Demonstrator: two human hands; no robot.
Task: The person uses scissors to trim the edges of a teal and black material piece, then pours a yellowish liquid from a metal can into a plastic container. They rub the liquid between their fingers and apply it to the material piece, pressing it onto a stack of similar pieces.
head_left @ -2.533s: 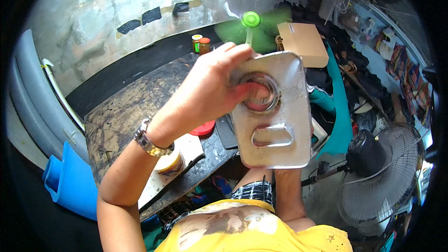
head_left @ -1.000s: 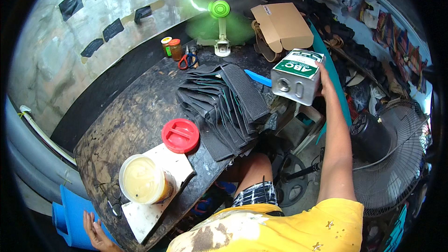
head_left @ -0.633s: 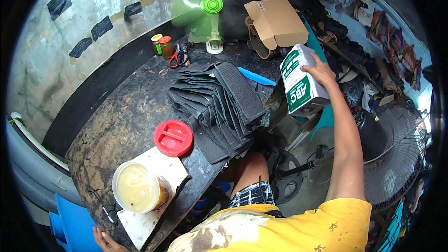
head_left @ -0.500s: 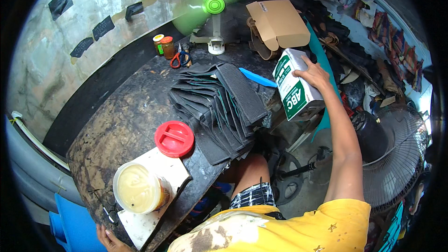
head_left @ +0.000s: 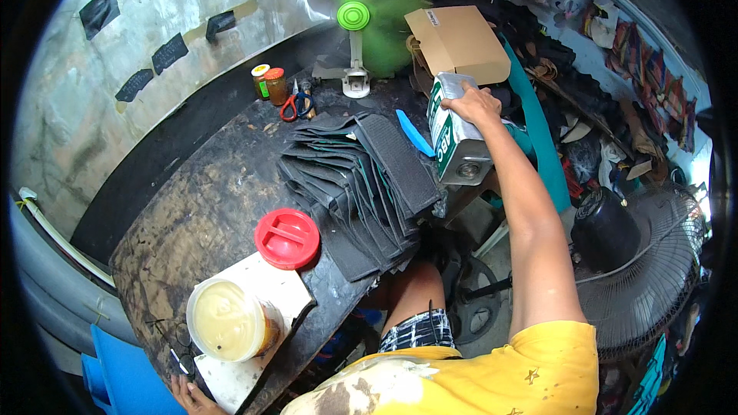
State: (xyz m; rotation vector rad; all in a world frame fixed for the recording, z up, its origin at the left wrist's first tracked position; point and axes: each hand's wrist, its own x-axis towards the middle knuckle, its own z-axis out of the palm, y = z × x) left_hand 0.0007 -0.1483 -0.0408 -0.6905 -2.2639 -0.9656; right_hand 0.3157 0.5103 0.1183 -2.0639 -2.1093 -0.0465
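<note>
2 small jars [head_left: 268,83], 1 metal can [head_left: 455,141]

A silver metal can [head_left: 455,138] with a green-and-white label sits under the right hand [head_left: 477,104] at the far right of a dark, mottled brown-black worktable [head_left: 192,215]. Left of it, a stack of black fabric strips [head_left: 361,180] shows thin green edging, with a bright blue strip [head_left: 415,132] alongside. A red lid [head_left: 287,237] lies near a tub of pale yellow paste [head_left: 224,319] on a white board [head_left: 261,292]. Farther off: a green fan [head_left: 355,19] on a white stand, red-handled scissors [head_left: 292,104], a tan cardboard box [head_left: 457,42]. The shirt [head_left: 492,373] is yellow, stained grey.
</note>
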